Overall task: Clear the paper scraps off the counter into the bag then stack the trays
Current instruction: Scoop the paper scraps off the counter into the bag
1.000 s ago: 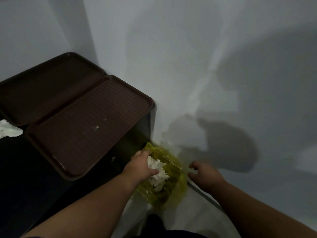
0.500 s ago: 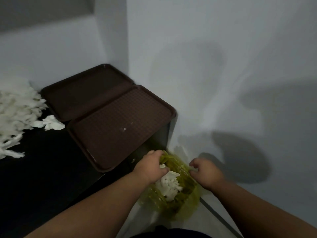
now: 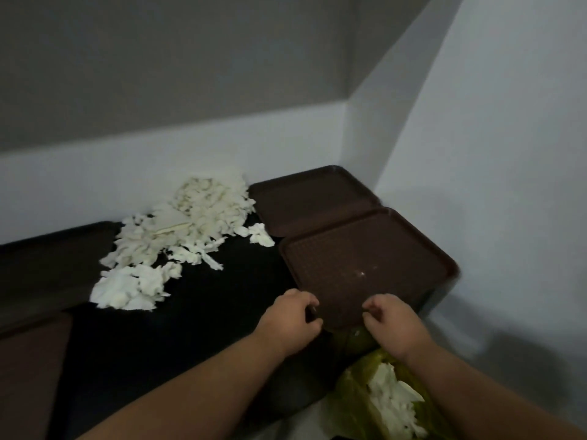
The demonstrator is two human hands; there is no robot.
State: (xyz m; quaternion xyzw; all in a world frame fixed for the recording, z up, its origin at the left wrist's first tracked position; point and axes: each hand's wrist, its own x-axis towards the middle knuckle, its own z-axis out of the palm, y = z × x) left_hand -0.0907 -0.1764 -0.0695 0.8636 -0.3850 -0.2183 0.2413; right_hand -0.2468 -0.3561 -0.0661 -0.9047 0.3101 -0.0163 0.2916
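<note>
A large heap of white paper scraps (image 3: pixel 178 236) lies on the dark counter (image 3: pixel 222 312), left of two brown trays. The near tray (image 3: pixel 365 262) and the far tray (image 3: pixel 311 198) sit side by side in the corner, each flat on the counter. A yellow-green bag (image 3: pixel 352 408) with white scraps inside hangs below the counter's end. My left hand (image 3: pixel 292 319) hovers at the near tray's front left corner, fingers loosely curled and holding nothing. My right hand (image 3: pixel 390 325) has its fingers curled at the bag's top edge, just under the tray's front rim.
White walls close in the counter at the back and on the right. A brown surface (image 3: pixel 28 369) shows at the lower left. A small white speck (image 3: pixel 362 274) lies on the near tray.
My left hand has come up out of the bag, leaving its scraps inside, and now sits by the tray corner. My view has lifted and swung left, bringing the scrap heap into sight.
</note>
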